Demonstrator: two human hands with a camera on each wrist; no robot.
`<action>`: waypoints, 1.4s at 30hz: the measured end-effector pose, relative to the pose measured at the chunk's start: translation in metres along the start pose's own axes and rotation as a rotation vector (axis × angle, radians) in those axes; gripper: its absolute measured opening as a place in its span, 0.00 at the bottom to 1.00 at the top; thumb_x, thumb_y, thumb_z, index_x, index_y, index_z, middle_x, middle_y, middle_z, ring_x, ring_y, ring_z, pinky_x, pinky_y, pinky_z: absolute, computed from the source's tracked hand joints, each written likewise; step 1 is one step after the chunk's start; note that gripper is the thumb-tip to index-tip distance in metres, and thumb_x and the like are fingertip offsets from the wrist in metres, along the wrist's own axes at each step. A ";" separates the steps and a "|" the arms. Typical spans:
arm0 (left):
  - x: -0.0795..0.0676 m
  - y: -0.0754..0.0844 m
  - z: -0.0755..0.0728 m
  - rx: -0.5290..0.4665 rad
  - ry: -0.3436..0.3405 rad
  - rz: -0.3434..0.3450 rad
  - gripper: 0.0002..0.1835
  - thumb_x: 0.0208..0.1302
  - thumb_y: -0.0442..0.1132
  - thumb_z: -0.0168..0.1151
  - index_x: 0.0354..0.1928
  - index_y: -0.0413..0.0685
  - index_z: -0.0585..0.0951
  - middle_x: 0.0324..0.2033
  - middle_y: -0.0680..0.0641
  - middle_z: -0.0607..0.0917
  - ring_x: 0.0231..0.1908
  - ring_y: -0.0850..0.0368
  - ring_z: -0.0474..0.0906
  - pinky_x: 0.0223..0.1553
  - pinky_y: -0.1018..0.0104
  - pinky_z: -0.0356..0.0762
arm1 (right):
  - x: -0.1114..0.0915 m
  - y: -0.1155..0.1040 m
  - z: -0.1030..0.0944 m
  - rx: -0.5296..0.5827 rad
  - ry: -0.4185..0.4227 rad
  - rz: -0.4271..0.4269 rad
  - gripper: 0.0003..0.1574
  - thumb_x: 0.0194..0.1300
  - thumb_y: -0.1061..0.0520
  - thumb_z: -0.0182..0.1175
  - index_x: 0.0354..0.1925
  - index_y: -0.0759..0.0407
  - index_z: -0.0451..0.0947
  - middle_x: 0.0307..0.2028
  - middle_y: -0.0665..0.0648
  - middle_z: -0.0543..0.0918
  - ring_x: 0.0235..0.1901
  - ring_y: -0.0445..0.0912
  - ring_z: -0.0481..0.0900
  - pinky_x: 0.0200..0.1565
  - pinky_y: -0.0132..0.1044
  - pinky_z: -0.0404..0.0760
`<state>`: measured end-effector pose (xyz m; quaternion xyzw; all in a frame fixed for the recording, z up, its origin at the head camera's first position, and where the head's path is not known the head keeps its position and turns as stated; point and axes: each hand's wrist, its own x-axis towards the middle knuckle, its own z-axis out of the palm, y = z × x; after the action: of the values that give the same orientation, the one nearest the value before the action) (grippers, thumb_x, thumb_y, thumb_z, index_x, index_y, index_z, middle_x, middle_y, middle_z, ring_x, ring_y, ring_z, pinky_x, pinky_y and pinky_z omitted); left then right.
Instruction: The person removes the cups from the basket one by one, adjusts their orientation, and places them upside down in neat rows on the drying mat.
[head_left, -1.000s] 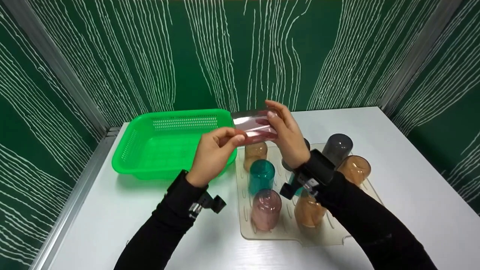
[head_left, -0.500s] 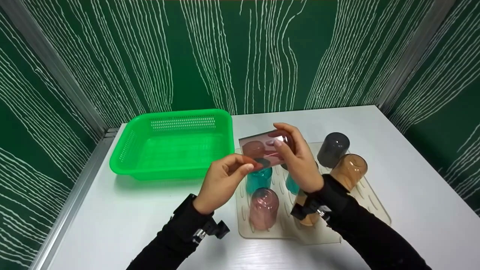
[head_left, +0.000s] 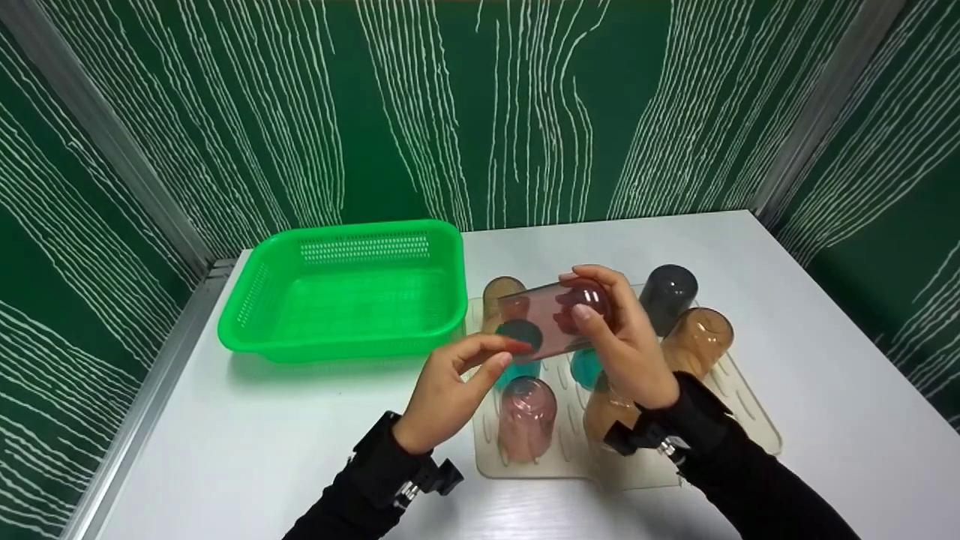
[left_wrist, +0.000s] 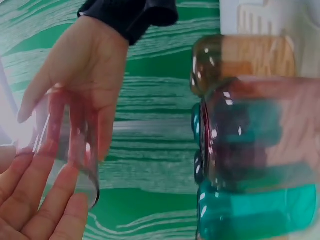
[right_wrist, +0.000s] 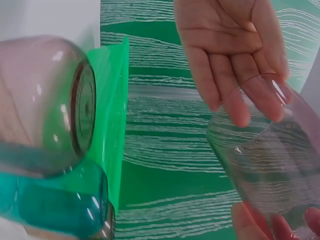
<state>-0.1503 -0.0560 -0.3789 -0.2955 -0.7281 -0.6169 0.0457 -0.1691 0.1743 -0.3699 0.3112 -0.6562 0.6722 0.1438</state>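
Note:
A clear pink cup (head_left: pixel 544 315) is held in the air over the drying mat, lying on its side with its mouth to the left. My right hand (head_left: pixel 626 349) grips it round the rounded bottom end, thumb on the near side. At the mouth, my left hand (head_left: pixel 450 394) holds the rim, with fingers inside the wall and thumb outside, as the right wrist view shows. Below stand upturned cups: a pink cup (head_left: pixel 527 424), a teal cup (head_left: pixel 517 373), a tan cup (head_left: pixel 501 289) and an amber cup (head_left: pixel 606 420), among others.
The cream drying mat (head_left: pixel 570 465) lies on the white table (head_left: pixel 315 442). A dark grey cup (head_left: pixel 670 296) and another amber cup (head_left: pixel 701 341) stand on its right side. Left of the mat sits a green plastic basket (head_left: pixel 341 346). Green patterned panels (head_left: pixel 405 112) rise behind.
Both hands have come down and toward me with the pink cup, shifting right, away from the basket. The right hand has slid further onto its bottom end. The standing cups stay put.

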 end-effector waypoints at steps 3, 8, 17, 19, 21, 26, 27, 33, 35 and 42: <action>-0.005 -0.004 -0.006 0.061 0.044 0.044 0.12 0.71 0.38 0.58 0.52 0.45 0.83 0.50 0.47 0.86 0.55 0.54 0.82 0.59 0.60 0.77 | -0.001 -0.006 -0.013 -0.031 0.025 -0.027 0.24 0.72 0.70 0.47 0.65 0.71 0.61 0.57 0.54 0.77 0.49 0.41 0.81 0.50 0.32 0.83; -0.012 -0.018 -0.017 0.289 0.106 0.089 0.14 0.70 0.39 0.59 0.55 0.45 0.81 0.54 0.49 0.85 0.59 0.54 0.78 0.61 0.58 0.75 | -0.006 -0.018 -0.046 -0.157 0.090 -0.085 0.26 0.69 0.73 0.50 0.64 0.73 0.63 0.56 0.53 0.80 0.46 0.40 0.83 0.43 0.29 0.84; -0.024 -0.053 -0.017 0.952 -0.059 0.122 0.28 0.69 0.46 0.60 0.66 0.39 0.71 0.68 0.39 0.71 0.71 0.38 0.61 0.70 0.46 0.63 | -0.028 -0.029 -0.098 -0.762 0.237 -0.153 0.33 0.57 0.75 0.63 0.62 0.69 0.71 0.52 0.41 0.74 0.45 0.30 0.73 0.45 0.16 0.69; -0.027 -0.060 -0.014 1.013 -0.106 0.081 0.32 0.69 0.49 0.60 0.68 0.38 0.68 0.70 0.37 0.68 0.73 0.37 0.57 0.71 0.46 0.61 | -0.035 -0.030 -0.106 -0.839 0.243 -0.136 0.35 0.55 0.74 0.65 0.62 0.67 0.72 0.50 0.47 0.76 0.44 0.29 0.70 0.45 0.16 0.66; -0.028 -0.067 -0.012 1.038 -0.144 0.042 0.33 0.69 0.50 0.59 0.69 0.37 0.67 0.71 0.36 0.66 0.74 0.37 0.55 0.71 0.46 0.60 | -0.040 -0.030 -0.112 -0.906 0.229 -0.120 0.36 0.55 0.72 0.66 0.62 0.65 0.72 0.49 0.54 0.77 0.44 0.28 0.67 0.45 0.16 0.63; -0.030 -0.082 -0.007 1.059 -0.207 -0.040 0.34 0.69 0.52 0.58 0.69 0.37 0.67 0.71 0.37 0.66 0.74 0.38 0.54 0.72 0.47 0.58 | -0.053 -0.030 -0.123 -1.035 0.178 -0.048 0.33 0.58 0.66 0.68 0.62 0.62 0.73 0.48 0.63 0.77 0.42 0.28 0.65 0.42 0.17 0.64; -0.030 -0.085 -0.006 1.061 -0.222 -0.060 0.35 0.69 0.53 0.58 0.69 0.37 0.67 0.71 0.37 0.66 0.74 0.38 0.54 0.72 0.47 0.59 | -0.055 -0.029 -0.125 -1.052 0.169 -0.027 0.32 0.58 0.65 0.68 0.61 0.61 0.73 0.48 0.63 0.77 0.41 0.28 0.65 0.41 0.17 0.64; -0.031 -0.100 0.001 1.064 -0.328 -0.154 0.37 0.68 0.56 0.57 0.69 0.36 0.67 0.71 0.37 0.65 0.73 0.40 0.59 0.71 0.49 0.61 | -0.065 -0.018 -0.134 -1.136 0.103 0.058 0.28 0.58 0.61 0.68 0.57 0.61 0.75 0.45 0.60 0.78 0.36 0.31 0.66 0.35 0.18 0.66; -0.032 -0.103 0.003 1.078 -0.349 -0.166 0.37 0.68 0.56 0.58 0.69 0.36 0.67 0.71 0.37 0.66 0.72 0.41 0.61 0.71 0.51 0.62 | -0.068 -0.014 -0.136 -1.157 0.082 0.059 0.28 0.57 0.61 0.68 0.56 0.61 0.75 0.45 0.60 0.78 0.34 0.36 0.68 0.34 0.20 0.66; -0.035 -0.103 0.007 1.135 -0.399 -0.194 0.35 0.67 0.54 0.59 0.67 0.36 0.70 0.68 0.37 0.70 0.69 0.42 0.66 0.69 0.53 0.66 | -0.080 0.001 -0.143 -1.201 0.035 0.087 0.28 0.55 0.60 0.69 0.54 0.63 0.75 0.43 0.62 0.79 0.30 0.45 0.72 0.29 0.33 0.71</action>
<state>-0.1698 -0.0692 -0.4848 -0.2675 -0.9613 -0.0665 0.0024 -0.1415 0.3304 -0.4118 0.1376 -0.9308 0.1942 0.2775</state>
